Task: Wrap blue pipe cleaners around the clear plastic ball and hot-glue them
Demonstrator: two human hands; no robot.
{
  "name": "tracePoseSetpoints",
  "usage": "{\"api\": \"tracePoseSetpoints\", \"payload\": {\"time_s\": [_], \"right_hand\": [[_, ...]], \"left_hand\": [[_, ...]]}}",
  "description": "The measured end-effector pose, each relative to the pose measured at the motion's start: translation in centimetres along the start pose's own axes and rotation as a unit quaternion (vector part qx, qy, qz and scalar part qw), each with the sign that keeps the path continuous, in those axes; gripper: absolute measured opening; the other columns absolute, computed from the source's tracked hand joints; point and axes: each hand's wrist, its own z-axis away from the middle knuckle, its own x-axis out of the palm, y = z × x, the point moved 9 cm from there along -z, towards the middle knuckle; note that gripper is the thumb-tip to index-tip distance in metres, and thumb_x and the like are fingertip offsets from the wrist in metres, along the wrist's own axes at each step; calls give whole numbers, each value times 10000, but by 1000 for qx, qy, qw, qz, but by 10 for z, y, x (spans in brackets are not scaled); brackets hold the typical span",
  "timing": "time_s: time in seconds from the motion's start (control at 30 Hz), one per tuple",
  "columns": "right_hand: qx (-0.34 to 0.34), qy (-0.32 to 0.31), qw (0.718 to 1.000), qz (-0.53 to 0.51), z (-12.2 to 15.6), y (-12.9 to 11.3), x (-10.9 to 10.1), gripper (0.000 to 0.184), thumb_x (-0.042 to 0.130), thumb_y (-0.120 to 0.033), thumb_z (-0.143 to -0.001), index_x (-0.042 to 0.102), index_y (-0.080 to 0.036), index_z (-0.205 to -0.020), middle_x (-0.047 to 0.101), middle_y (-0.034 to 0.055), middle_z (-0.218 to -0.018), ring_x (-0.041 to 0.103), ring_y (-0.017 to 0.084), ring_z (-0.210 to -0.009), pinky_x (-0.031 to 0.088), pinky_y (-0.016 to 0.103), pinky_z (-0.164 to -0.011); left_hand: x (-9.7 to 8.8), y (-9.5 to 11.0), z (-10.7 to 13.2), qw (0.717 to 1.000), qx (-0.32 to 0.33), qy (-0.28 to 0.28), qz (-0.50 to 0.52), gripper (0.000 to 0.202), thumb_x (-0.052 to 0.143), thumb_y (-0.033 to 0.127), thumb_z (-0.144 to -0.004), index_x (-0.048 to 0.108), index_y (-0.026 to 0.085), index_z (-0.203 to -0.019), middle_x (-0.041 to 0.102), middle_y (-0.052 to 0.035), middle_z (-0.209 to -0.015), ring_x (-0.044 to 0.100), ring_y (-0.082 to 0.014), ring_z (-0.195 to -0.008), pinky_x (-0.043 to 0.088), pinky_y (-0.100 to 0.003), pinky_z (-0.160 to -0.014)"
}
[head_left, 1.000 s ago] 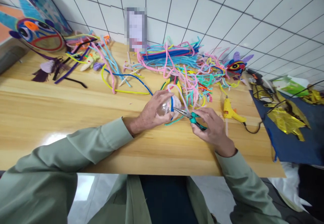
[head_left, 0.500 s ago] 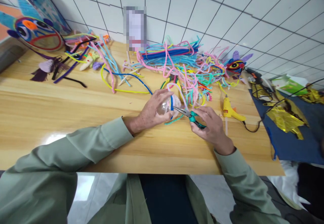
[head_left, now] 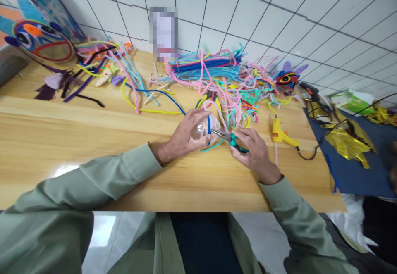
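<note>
My left hand [head_left: 190, 132] is closed around a clear plastic ball [head_left: 201, 131] with a blue pipe cleaner [head_left: 209, 122] running round it and pale pink fuzzy strands covering its right side. In my right hand [head_left: 252, 149] I grip needle-nose pliers [head_left: 232, 139] with teal and black handles. Their tips touch or nearly touch the ball beside the blue band. A pale pink pipe cleaner [head_left: 221, 116] loops up from the ball's right side. Under the ball lies a teal pipe cleaner [head_left: 214, 146].
Bundled and loose pipe cleaners [head_left: 207, 65] heap along the tiled wall. A yellow glue gun [head_left: 281, 133] lies to the right, its cord trailing toward gold foil [head_left: 349, 139] on a blue mat [head_left: 344, 175]. Decorated figures [head_left: 287, 79] stand at both far sides. A blurred upright panel [head_left: 164, 34] leans behind.
My right hand and the pliers have shifted slightly left and down, with the tips still at the blue band. The whole view has drifted a little; my left hand keeps its hold.
</note>
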Motion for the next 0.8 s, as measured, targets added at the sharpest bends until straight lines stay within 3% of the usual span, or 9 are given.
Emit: {"api": "tracePoseSetpoints", "payload": {"time_s": [0.37,0.8], "right_hand": [[-35,36,999,5,-2,-7,-3,647,770,-171,-941,608,-304,-1554,768,149,-1223,790,351,-1171,714,516,-915],[-4,31,998,-45,-2,-3,0,638,767,-161,-942,651,-309,-1551,773,149,-1288,775,354,-1219,699,549,-991]], "left_hand": [[-1,2,0,999,21,23,10,689,749,437,-1022,502,302,-1651,628,-160,-1527,618,-334,-1434,543,-566,-1202],[-1,-2,0,1000,11,12,-8,684,743,485,-1026,500,311,-1642,636,-149,-1543,608,-325,-1447,544,-581,-1207]]}}
